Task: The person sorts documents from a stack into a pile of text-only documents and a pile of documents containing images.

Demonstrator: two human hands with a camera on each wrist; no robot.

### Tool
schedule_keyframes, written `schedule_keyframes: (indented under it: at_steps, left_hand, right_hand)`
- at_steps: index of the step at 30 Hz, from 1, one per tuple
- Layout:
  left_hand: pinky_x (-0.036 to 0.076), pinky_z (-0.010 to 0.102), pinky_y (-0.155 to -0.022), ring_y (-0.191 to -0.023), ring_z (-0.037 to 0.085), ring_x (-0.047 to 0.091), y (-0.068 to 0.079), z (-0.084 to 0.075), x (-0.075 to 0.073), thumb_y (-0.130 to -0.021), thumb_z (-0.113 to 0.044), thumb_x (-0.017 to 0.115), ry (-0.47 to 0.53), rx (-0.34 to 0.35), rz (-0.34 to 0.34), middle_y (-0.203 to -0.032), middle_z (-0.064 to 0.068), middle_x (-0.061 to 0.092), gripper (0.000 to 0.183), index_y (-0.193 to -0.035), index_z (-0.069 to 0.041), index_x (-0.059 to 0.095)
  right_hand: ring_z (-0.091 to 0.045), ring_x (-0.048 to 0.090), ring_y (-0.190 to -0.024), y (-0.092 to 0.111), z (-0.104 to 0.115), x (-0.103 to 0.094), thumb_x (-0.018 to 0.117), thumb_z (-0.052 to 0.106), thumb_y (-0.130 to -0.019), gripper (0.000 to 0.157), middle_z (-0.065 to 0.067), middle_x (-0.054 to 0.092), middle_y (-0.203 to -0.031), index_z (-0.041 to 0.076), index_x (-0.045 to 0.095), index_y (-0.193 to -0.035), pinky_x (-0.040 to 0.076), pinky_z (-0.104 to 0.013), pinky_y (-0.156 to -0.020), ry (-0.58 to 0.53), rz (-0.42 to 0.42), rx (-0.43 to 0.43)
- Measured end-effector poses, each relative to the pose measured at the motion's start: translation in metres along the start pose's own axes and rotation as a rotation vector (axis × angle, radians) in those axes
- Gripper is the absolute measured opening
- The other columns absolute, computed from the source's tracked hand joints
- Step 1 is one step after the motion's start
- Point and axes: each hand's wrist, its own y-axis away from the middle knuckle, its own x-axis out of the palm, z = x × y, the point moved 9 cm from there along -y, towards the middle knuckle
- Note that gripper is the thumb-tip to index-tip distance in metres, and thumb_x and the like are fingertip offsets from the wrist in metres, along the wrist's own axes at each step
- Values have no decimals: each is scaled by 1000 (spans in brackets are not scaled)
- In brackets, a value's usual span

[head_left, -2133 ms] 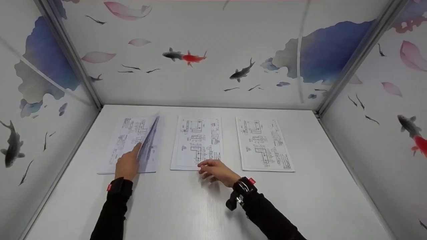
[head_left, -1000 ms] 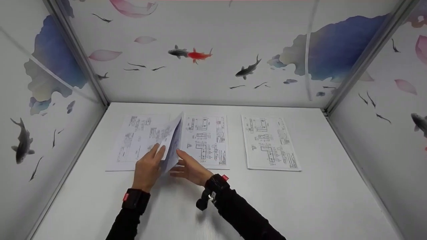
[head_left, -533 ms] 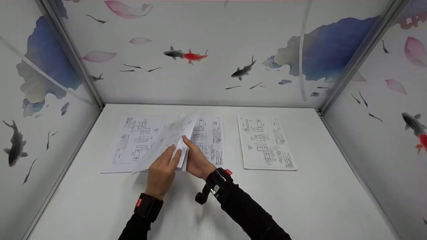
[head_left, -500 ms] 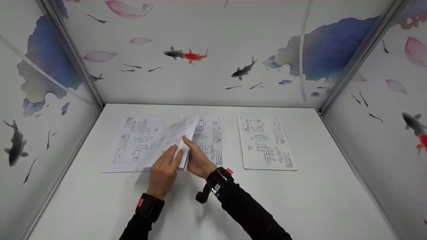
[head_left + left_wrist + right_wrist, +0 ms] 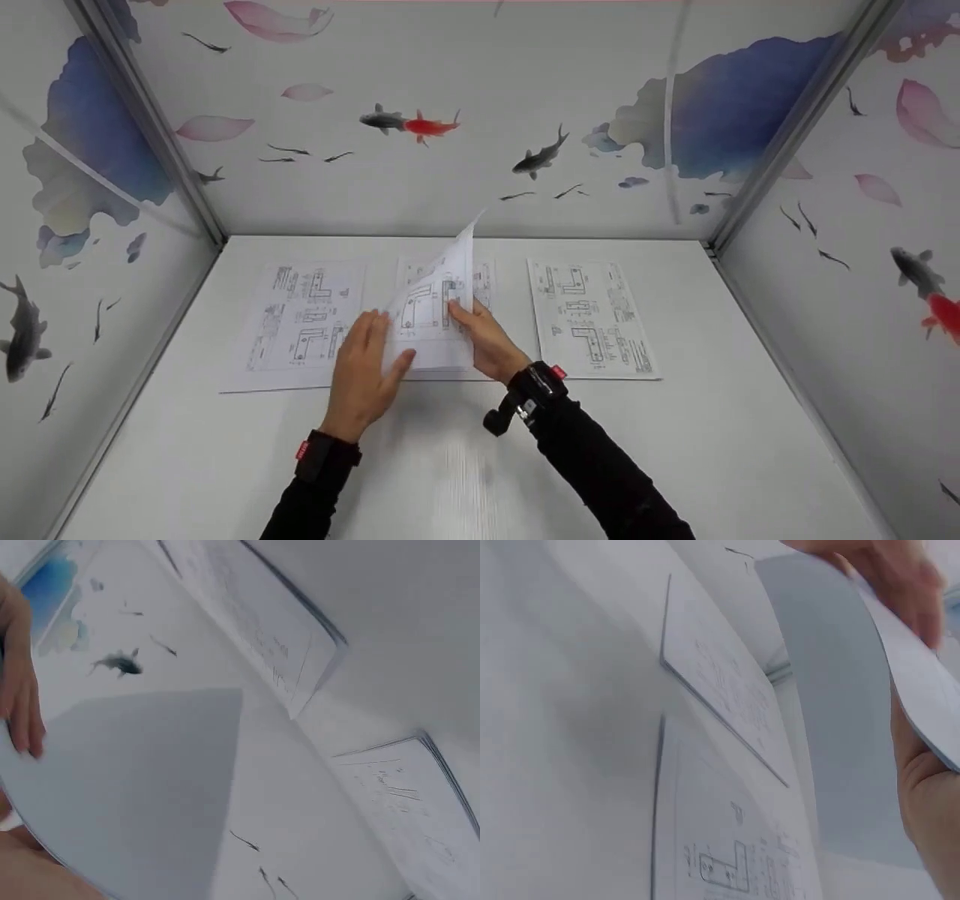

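Note:
My right hand (image 5: 495, 341) grips a bent sheaf of printed drawing sheets (image 5: 435, 349) by its right edge, thumb on the front face. The sheaf is raised over the middle stack (image 5: 486, 279), hiding most of it. At the sheaf's left edge is my left hand (image 5: 360, 371), fingers straight and thumb spread. In the right wrist view, the sheaf (image 5: 832, 712) curves between both hands, its plain back showing. A similar plain face of the sheaf (image 5: 150, 787) fills much of the left wrist view.
A left stack of drawings (image 5: 262, 352) lies flat, partly behind the left hand. To the right lies another stack (image 5: 600, 322). All rest on a white table (image 5: 450, 480) enclosed by walls (image 5: 465, 187) printed with fish and petals.
The left hand lifted sheets off the left stack and carried them right. The right hand then took hold; the sheaf now stands over the middle stack, and the left fingers have spread.

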Motion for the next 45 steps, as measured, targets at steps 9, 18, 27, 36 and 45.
schedule_keyframes:
  at_steps: [9,18,27,36,45]
  left_hand:
    - [54,40,-89,-111,31,66,17,55,44,-97,-63,40,1113,-772,409,-129,19,61,76,-147,-6,37]
    - [56,28,-83,-103,16,69,-8,44,47,-103,-27,50,1491,-771,231,-115,4,68,43,-143,-16,39]
    - [53,41,-94,-121,29,60,-26,39,45,-100,-8,51,1400,-552,237,-144,9,50,65,-150,-42,27]
    - [50,44,-97,-123,32,60,-27,15,45,-97,-7,57,1203,-294,490,-142,12,55,62,-151,-23,30]
    - [50,45,-97,-124,29,59,-37,16,43,-102,-8,47,995,-365,314,-146,6,52,62,-153,-36,26]
  right_hand:
    - [-25,66,-110,17,20,-26,48,34,-103,47,-7,67,-123,23,39,-148,54,-43,-86,26,131,28]
    - [-24,66,-109,24,14,-45,50,30,-102,45,-6,68,-121,21,43,-146,53,-41,-86,15,131,78]
    - [-21,69,-103,28,-5,-68,58,20,-98,43,-5,70,-117,17,50,-140,55,-36,-82,77,97,156]
    - [-26,68,-108,25,18,-75,62,16,-96,39,-8,70,-119,14,55,-135,52,-41,-92,75,85,-15]
    - [-31,66,-111,27,36,-68,57,18,-99,37,-11,69,-123,14,54,-136,50,-44,-95,272,-7,-159]
